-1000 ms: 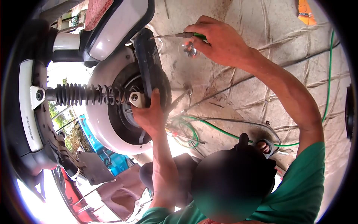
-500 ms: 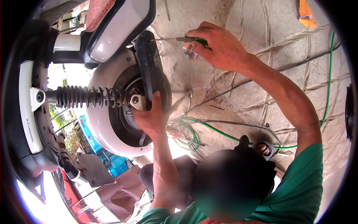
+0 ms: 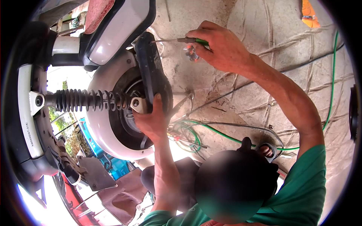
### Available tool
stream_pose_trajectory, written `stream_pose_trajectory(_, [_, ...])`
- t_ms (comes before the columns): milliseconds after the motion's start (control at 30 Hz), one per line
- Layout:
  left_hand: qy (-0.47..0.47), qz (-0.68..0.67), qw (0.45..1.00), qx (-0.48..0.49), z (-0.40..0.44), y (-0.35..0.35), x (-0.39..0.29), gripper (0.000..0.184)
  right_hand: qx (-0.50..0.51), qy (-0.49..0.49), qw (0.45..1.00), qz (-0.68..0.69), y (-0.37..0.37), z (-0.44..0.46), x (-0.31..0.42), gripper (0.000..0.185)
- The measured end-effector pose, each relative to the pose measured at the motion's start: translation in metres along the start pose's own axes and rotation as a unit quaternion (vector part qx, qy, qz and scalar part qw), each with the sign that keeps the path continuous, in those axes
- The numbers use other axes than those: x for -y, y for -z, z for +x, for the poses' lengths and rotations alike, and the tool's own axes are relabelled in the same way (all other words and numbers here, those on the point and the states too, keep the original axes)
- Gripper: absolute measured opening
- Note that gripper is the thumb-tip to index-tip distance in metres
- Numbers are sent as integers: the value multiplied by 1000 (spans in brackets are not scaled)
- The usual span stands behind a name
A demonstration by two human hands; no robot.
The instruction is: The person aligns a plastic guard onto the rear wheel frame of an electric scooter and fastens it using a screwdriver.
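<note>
My right hand is closed around the green handle of a screwdriver. Its thin shaft points left, and the tip meets the upper part of a black swingarm beside the wheel. A small shiny piece with some orange shows just below that hand; I cannot make out what it is. Around the lower end of the swingarm is my left hand, its thumb along the black surface and its other fingers largely hidden. Near it, a coil-spring shock absorber ends in a pale mount.
The wheel sits under a pale fender of the motorbike. A green hose and dark cables cross the concrete floor. An orange packet lies at upper right. A dark, blurred round shape covers the lower middle.
The motorbike appears shifted very slightly left in the view. Both hands keep almost the same places, and the screwdriver tip still touches the swingarm.
</note>
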State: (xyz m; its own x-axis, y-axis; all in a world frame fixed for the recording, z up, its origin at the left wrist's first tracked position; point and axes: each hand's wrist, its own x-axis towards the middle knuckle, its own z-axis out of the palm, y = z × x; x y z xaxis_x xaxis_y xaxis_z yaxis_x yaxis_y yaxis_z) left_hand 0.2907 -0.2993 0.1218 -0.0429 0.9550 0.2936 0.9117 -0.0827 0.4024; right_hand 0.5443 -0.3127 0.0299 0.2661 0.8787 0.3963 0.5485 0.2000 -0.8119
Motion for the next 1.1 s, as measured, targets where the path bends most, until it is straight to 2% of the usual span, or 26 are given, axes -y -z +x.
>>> stream_pose_trajectory(133, [5, -25, 1000, 12, 0, 0, -3, 62, -29, 17, 999, -35, 5, 5, 3, 26])
stream_pose_trajectory(333, [-7, -32, 999, 11, 0, -2, 3, 56, -9, 60, 994, -89, 20, 22, 4, 30])
stream_pose_trajectory(633, [-25, -1, 1000, 0, 0, -4, 11, 54, 21, 61, 995, -75, 25, 42, 8, 28])
stream_pose_trajectory(833, [-11, 9, 1000, 5, -1, -3, 6, 56, 34, 108, 988, -102, 26, 48, 7, 26])
stream_pose_trajectory(933, [1, -10, 1000, 17, -2, -2, 2, 55, 55, 98, 989, -93, 29, 53, 9, 21])
stream_pose_trajectory(1100, [-22, -22, 999, 18, -1, -3, 10, 54, 155, -12, 988, -21, 39, 64, 18, 19])
